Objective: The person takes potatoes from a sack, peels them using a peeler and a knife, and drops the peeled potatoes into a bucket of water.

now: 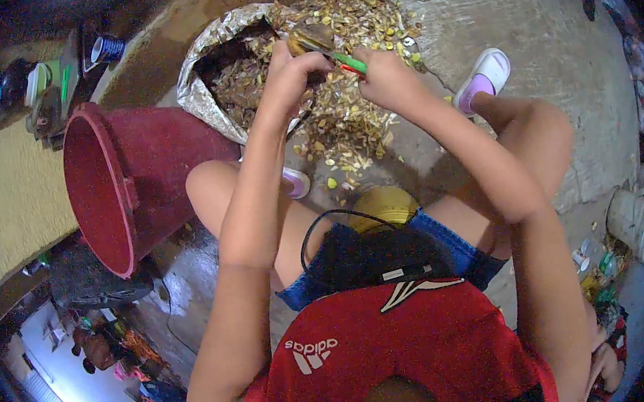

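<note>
Both my arms reach forward over a heap of brown and yellow scraps [352, 14] on the floor. My left hand [286, 78] is closed around a rounded brown and yellow piece [309, 37], whose exact kind is unclear. In my right hand [388, 79] is a green-handled knife [350, 63], also showing some red, pointing left toward that piece. The knife's blade is hard to make out. Just left of my left hand, a silvery sack [188, 90] lies with its mouth open and similar scraps inside.
A large red bin [158, 162] lies tipped on its side at the left, near a low wall [9, 213]. Something yellow and round [387, 204] is between my legs. A whitish bucket [633, 223] and litter are at the right. Other people [101, 349] show at the lower left.
</note>
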Available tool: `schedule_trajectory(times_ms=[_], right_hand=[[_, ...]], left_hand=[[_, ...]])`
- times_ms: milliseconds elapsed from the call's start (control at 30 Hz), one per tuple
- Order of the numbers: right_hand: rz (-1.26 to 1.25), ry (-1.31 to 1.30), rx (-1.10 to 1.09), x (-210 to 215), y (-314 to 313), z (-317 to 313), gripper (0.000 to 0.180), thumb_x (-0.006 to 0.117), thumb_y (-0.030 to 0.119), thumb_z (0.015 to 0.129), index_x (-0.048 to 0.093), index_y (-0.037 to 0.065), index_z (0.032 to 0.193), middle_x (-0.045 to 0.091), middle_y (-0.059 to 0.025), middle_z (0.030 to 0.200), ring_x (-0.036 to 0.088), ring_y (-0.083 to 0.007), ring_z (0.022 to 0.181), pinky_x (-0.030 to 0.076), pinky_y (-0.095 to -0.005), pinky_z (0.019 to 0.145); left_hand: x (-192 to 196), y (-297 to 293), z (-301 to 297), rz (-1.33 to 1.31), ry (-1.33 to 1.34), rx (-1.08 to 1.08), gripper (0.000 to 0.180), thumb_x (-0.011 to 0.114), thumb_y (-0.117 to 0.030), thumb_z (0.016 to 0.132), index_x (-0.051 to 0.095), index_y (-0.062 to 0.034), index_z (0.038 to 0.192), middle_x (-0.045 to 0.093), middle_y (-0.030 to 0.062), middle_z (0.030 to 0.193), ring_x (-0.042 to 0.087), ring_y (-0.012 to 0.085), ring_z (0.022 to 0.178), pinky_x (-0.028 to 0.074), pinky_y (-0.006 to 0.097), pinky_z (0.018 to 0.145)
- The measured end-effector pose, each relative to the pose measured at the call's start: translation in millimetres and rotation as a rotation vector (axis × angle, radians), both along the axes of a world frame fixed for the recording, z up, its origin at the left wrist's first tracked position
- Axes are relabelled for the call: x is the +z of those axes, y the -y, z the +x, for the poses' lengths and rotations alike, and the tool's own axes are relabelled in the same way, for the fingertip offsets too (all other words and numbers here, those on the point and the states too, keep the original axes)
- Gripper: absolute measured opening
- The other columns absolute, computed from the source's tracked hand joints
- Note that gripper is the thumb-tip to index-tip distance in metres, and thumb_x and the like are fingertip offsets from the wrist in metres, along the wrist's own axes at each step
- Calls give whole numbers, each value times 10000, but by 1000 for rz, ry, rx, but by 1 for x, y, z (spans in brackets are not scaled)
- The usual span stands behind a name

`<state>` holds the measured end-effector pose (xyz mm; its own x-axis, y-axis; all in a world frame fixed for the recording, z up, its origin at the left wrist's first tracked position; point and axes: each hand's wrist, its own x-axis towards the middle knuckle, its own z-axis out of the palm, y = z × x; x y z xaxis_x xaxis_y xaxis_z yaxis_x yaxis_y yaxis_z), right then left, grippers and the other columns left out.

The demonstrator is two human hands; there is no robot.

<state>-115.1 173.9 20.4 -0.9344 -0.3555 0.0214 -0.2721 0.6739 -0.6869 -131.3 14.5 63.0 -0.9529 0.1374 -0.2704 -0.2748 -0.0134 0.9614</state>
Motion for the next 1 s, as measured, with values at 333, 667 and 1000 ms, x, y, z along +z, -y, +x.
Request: schedule_trajectory(times_ms=[333, 667, 1000], right_hand=[[-182, 297, 171, 1, -1, -12, 133, 519, 70, 652, 526, 39, 781, 568, -94, 627, 562, -179, 542, 440, -304, 501], [-103, 79, 158, 5, 1, -5, 230, 504, 65, 653, 529, 17, 877, 538, -204, 663, 530, -328, 599, 424, -362, 590], [-38, 72, 92, 6, 6, -4, 252, 481, 43, 640, 534, 26, 886, 558, -217, 720, 548, -361, 686, 429, -397, 630]], left_hand=[[-3, 8, 0, -24, -25, 8, 374, 596, -30, 553, 446, 15, 894, 528, 61, 740, 515, 146, 650, 422, 256, 578], [-1, 16, 1, 210, 41, 6, 386, 602, -27, 584, 451, 14, 937, 552, 80, 799, 541, 174, 722, 434, 275, 685], [-15, 10, -2, -243, -220, 30, 433, 653, -80, 571, 415, 11, 921, 532, 80, 836, 520, 150, 744, 430, 283, 688]])
